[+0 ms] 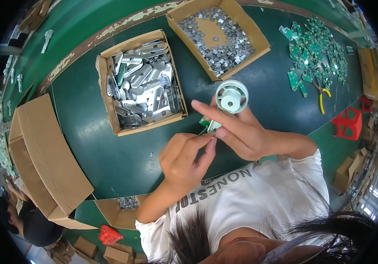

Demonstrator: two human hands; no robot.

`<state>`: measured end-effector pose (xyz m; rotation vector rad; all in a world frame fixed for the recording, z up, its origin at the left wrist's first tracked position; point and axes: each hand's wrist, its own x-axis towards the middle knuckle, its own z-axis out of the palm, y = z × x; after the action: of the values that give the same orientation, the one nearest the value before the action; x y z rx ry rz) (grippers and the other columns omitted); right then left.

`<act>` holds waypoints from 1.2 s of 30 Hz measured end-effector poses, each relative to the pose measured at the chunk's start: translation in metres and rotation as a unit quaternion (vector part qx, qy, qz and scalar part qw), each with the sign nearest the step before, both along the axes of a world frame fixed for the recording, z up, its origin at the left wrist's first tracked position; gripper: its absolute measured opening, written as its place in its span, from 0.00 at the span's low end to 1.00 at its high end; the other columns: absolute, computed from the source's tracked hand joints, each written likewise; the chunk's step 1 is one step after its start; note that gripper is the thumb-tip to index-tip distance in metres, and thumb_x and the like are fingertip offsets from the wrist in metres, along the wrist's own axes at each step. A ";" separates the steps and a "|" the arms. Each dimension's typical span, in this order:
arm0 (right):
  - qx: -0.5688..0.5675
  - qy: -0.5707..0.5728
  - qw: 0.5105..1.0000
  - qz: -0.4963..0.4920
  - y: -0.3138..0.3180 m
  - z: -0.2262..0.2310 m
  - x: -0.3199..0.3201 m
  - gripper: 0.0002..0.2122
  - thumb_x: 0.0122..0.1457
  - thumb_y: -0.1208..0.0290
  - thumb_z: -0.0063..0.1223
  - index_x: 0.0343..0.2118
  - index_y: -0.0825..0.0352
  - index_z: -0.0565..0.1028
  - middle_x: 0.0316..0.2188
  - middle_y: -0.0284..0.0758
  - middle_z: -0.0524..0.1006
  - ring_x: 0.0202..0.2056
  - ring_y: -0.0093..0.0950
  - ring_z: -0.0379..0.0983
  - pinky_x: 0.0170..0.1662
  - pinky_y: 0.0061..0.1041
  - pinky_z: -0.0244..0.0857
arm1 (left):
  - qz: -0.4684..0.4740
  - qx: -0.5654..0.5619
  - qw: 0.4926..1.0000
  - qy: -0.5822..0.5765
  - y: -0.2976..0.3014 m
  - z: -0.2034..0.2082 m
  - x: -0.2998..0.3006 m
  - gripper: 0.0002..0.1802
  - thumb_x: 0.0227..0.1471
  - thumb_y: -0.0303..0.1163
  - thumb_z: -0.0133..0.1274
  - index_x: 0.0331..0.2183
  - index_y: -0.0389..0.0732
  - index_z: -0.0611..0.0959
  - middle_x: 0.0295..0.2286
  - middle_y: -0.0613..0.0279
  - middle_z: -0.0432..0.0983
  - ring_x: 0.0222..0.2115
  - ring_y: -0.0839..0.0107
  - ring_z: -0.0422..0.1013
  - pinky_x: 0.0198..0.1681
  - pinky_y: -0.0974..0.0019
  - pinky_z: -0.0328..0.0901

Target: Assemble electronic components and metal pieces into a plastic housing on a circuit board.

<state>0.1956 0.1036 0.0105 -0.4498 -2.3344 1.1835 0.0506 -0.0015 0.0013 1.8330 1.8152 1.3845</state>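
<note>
My right hand [246, 134] is closed round a pale green plastic housing [230, 99] with a round, cup-like head and a narrow stem. The head faces up above my fingers. A small green circuit board [204, 122] shows beside the stem, partly behind my fingers. My left hand [182, 156] meets the stem's lower end, thumb and forefinger pinched on something tiny. What sits in that pinch is too small to make out. To the left stands a carton of shiny flat metal plates [142, 83]; beyond my hands is a shallow carton of small metal pieces [228, 44].
Loose green circuit boards [316, 53] are heaped at the right, with yellow-handled pliers [322, 99] beside them. An open cardboard box [52, 154] stands at the left table edge. A red stool [348, 124] is on the floor at right. Another person [30, 220] is at lower left.
</note>
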 end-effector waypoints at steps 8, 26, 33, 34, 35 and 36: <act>-0.067 0.019 0.997 -0.044 0.000 -0.001 0.002 0.05 0.45 0.73 0.64 0.25 0.63 0.78 0.28 0.33 0.72 0.33 0.29 0.67 0.37 0.25 0.60 | -0.012 -0.061 0.989 -0.138 -0.002 0.008 -0.008 0.11 0.37 0.19 0.62 0.29 0.36 0.80 0.23 0.59 0.75 0.21 0.71 0.72 0.20 0.74 0.65; -0.006 0.059 0.993 -0.104 -0.016 -0.002 -0.007 0.06 0.43 0.77 0.62 0.27 0.63 0.78 0.30 0.35 0.70 0.32 0.30 0.66 0.34 0.26 0.62 | 0.059 -0.090 0.977 -0.187 -0.011 -0.005 0.008 0.09 0.44 0.17 0.58 0.29 0.31 0.74 0.26 0.59 0.79 0.27 0.80 0.74 0.29 0.76 0.70; -0.019 0.058 0.994 -0.095 -0.013 -0.007 -0.005 0.07 0.43 0.77 0.62 0.27 0.64 0.77 0.30 0.35 0.72 0.33 0.31 0.67 0.36 0.26 0.62 | 0.079 -0.071 0.989 -0.105 -0.010 -0.009 0.008 0.10 0.40 0.20 0.62 0.26 0.35 0.75 0.26 0.54 0.79 0.21 0.68 0.77 0.23 0.73 0.69; -0.011 0.051 0.995 -0.085 -0.013 -0.006 -0.005 0.07 0.43 0.77 0.61 0.27 0.64 0.77 0.30 0.35 0.72 0.34 0.32 0.67 0.36 0.26 0.63 | 0.081 -0.065 0.990 -0.096 -0.010 -0.009 0.008 0.10 0.40 0.21 0.62 0.26 0.35 0.76 0.26 0.54 0.79 0.21 0.68 0.76 0.23 0.73 0.68; -0.010 0.051 0.995 -0.085 -0.013 -0.005 -0.005 0.07 0.43 0.77 0.61 0.27 0.64 0.77 0.30 0.35 0.72 0.34 0.32 0.67 0.36 0.26 0.63 | 0.082 -0.058 0.991 -0.087 -0.009 -0.009 0.008 0.10 0.40 0.21 0.62 0.25 0.35 0.76 0.25 0.53 0.79 0.20 0.68 0.76 0.22 0.73 0.68; -0.009 0.047 0.995 -0.089 -0.014 -0.005 -0.004 0.07 0.43 0.78 0.61 0.28 0.64 0.77 0.30 0.35 0.73 0.34 0.32 0.67 0.36 0.26 0.63 | 0.082 -0.058 0.991 -0.087 -0.010 -0.009 0.008 0.10 0.40 0.21 0.62 0.25 0.35 0.76 0.25 0.53 0.79 0.20 0.68 0.76 0.22 0.73 0.68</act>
<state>0.1914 0.0896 0.0058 -0.5832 -2.1559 1.1176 0.0590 -0.0110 -0.0073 1.4870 1.9464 1.4105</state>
